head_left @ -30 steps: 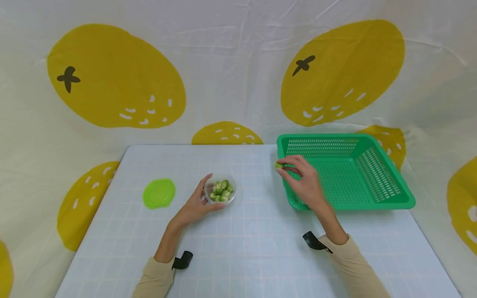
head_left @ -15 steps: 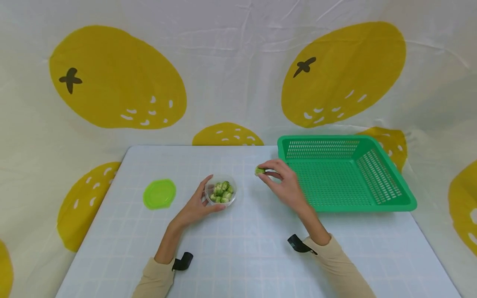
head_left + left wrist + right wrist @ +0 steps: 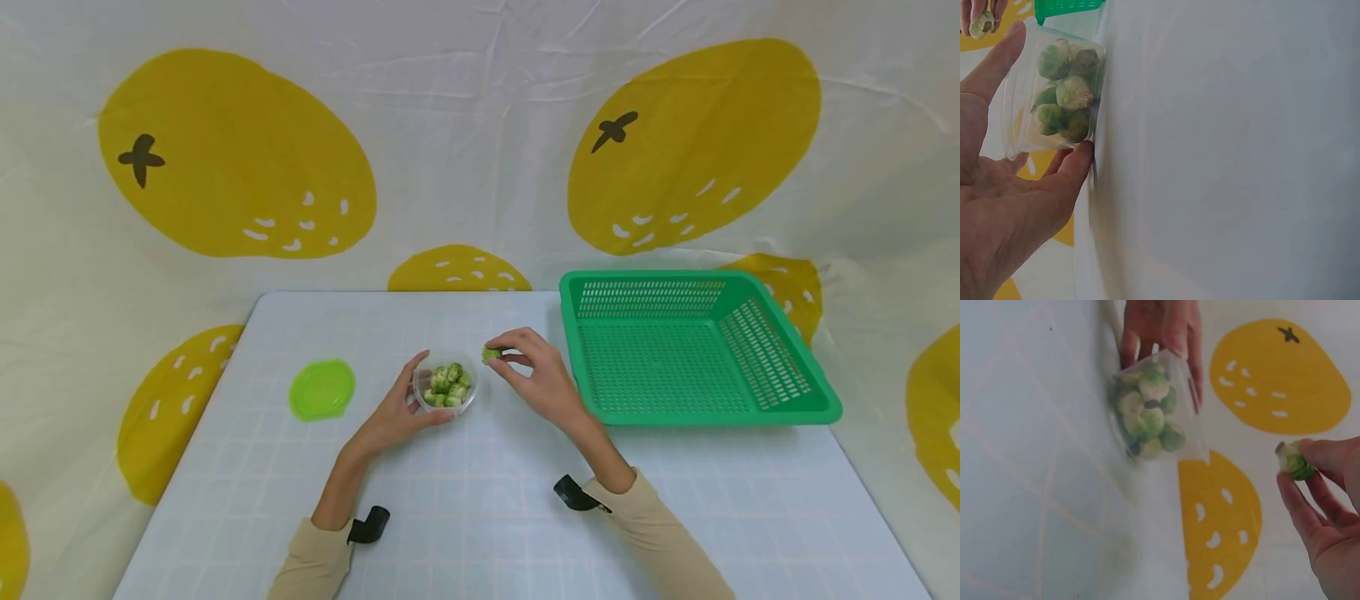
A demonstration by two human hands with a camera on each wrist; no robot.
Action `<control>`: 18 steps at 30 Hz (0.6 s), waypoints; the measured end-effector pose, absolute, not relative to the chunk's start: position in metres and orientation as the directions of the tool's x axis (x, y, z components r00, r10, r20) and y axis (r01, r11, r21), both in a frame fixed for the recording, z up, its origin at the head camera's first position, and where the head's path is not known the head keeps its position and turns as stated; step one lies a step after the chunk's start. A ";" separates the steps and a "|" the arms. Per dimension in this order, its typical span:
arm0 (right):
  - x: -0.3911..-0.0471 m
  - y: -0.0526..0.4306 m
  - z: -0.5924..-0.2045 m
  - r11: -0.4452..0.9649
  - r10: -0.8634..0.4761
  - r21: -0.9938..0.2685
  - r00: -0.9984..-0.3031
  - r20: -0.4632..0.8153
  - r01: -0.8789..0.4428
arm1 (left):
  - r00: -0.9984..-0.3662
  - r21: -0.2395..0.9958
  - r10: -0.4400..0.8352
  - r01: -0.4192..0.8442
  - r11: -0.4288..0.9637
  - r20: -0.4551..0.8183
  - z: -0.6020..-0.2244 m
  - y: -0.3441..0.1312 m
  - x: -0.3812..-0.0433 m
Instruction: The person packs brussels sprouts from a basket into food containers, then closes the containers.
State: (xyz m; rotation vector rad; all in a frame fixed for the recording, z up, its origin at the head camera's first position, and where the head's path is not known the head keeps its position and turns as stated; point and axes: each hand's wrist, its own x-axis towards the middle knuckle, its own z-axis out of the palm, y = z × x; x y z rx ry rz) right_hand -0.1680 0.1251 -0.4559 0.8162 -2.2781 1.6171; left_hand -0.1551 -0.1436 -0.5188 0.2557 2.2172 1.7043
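My left hand (image 3: 397, 417) grips a clear plastic tub (image 3: 1025, 94) from its left side, thumb and fingers curled round the wall. Inside lie several Brussels sprouts (image 3: 447, 386), heaped below the rim. The tub stands on the table. Just right of it, my right hand (image 3: 536, 375) pinches a single Brussels sprout (image 3: 1295, 461) between thumb and fingertips, held in the air higher than the tub. In the right wrist view its cut stem end shows, pointing away from the palm.
A green slotted plastic basket (image 3: 652, 417) stands at the table's back right, behind my right hand. To the left of the tub lies a round lime-green lid (image 3: 321, 390). A cloth with yellow fruit prints (image 3: 480, 167) hangs behind the table (image 3: 420, 517).
My right hand has moved left from over the basket's near left rim to beside the tub, carrying the Brussels sprout. The left hand and tub have stayed in place.
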 end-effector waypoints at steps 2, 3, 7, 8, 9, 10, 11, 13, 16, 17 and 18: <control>-0.168 0.119 -0.457 0.230 -0.314 -0.794 -0.815 0.487 -0.563 | -0.930 0.961 0.334 -0.063 0.269 -0.154 -0.517 -0.144 -0.155; -0.168 0.116 -0.457 0.227 -0.318 -0.792 -0.812 0.489 -0.566 | -0.930 0.961 0.334 -0.061 0.269 -0.153 -0.517 -0.145 -0.155; -0.167 0.107 -0.460 0.199 -0.327 -0.799 -0.807 0.491 -0.567 | -0.930 0.961 0.334 -0.059 0.271 -0.151 -0.516 -0.144 -0.154; -0.167 0.105 -0.462 0.190 -0.331 -0.802 -0.806 0.490 -0.566 | -0.930 0.961 0.334 -0.058 0.271 -0.151 -0.516 -0.144 -0.154; -0.167 0.103 -0.463 0.185 -0.336 -0.805 -0.806 0.487 -0.563 | -0.931 0.960 0.334 -0.056 0.273 -0.150 -0.516 -0.144 -0.154; -0.168 0.101 -0.465 0.183 -0.340 -0.808 -0.807 0.482 -0.560 | -0.931 0.960 0.334 -0.056 0.273 -0.149 -0.516 -0.144 -0.154; -0.168 0.100 -0.467 0.183 -0.346 -0.810 -0.808 0.477 -0.556 | -0.930 0.961 0.335 -0.055 0.272 -0.149 -0.516 -0.144 -0.153; -0.169 0.098 -0.472 0.190 -0.356 -0.812 -0.809 0.467 -0.552 | -0.930 0.963 0.338 -0.052 0.266 -0.144 -0.516 -0.144 -0.153; -0.170 0.096 -0.479 0.201 -0.373 -0.810 -0.807 0.457 -0.551 | -0.930 0.965 0.343 -0.044 0.258 -0.134 -0.517 -0.144 -0.153; -0.171 0.095 -0.481 0.205 -0.380 -0.808 -0.806 0.454 -0.552 | -0.929 0.965 0.345 -0.043 0.257 -0.133 -0.517 -0.144 -0.153; -0.171 0.094 -0.483 0.209 -0.386 -0.805 -0.803 0.454 -0.555 | -0.929 0.966 0.346 -0.041 0.256 -0.131 -0.517 -0.144 -0.153</control>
